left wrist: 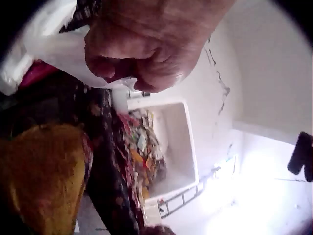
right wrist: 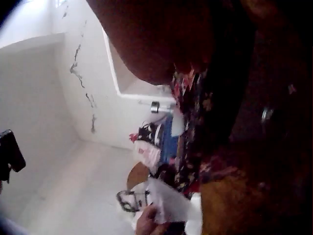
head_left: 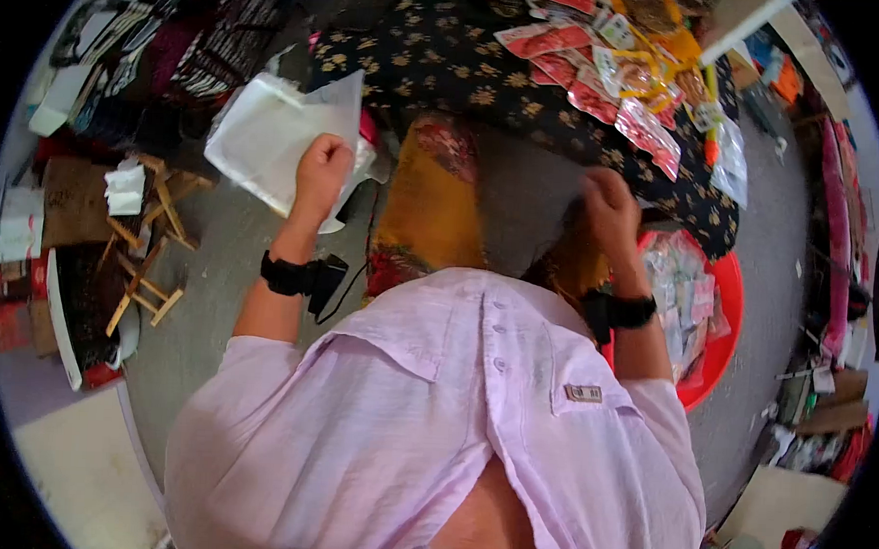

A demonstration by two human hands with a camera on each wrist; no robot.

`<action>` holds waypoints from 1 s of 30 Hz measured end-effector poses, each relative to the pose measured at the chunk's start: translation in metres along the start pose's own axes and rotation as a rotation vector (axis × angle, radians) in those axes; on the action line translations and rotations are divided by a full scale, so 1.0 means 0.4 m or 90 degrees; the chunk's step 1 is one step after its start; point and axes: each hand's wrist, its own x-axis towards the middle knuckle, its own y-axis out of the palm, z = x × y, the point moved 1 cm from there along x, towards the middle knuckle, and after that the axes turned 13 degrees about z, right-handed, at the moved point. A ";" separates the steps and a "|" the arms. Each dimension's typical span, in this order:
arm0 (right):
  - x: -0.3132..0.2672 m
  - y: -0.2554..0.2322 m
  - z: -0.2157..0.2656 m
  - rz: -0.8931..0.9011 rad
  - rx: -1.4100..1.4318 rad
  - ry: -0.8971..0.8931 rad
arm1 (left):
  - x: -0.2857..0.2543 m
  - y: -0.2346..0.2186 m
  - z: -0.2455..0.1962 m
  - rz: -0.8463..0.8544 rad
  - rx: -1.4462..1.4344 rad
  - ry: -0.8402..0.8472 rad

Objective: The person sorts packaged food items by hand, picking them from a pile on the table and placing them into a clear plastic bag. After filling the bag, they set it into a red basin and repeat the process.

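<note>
My left hand (head_left: pixel 323 176) grips the edge of a translucent plastic bag (head_left: pixel 344 108), its fingers curled in. That bag also shows beside the hand in the left wrist view, as a whitish sheet (left wrist: pixel 63 54). Under it a white stack of plastic (head_left: pixel 254 144) lies on a white stool (head_left: pixel 334 223). Over on the other side, my right hand (head_left: pixel 614 218) is blurred, with loosely bent fingers and nothing visible in them. It is near the front edge of a table covered with a dark floral cloth (head_left: pixel 419 63). In the right wrist view this hand is mostly dark.
Red and yellow packets (head_left: pixel 591 60) are heaped on the cloth. A red basin (head_left: pixel 728 297) with clear packets (head_left: pixel 680 275) stands by my right forearm. Left on the floor is a wooden folding stool frame (head_left: pixel 151 252). My knees, in yellow patterned fabric (head_left: pixel 428 210), face the table.
</note>
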 end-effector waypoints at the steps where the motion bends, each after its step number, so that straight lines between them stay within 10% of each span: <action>1: 0.010 0.029 0.047 0.042 0.043 0.003 | -0.002 0.042 -0.018 0.026 0.042 0.029; 13: 0.087 0.279 0.040 0.200 0.425 0.105 | -0.005 0.301 -0.044 0.260 0.102 0.070; 16: 0.084 0.270 0.030 0.192 0.470 0.133 | 0.005 0.308 -0.006 0.223 -0.132 -0.004; 24: 0.079 0.256 0.059 0.254 0.162 -0.020 | -0.019 0.317 -0.072 0.111 0.263 0.204; 30: 0.091 0.118 0.066 0.044 0.223 -0.062 | 0.042 0.220 -0.205 -0.082 0.387 0.399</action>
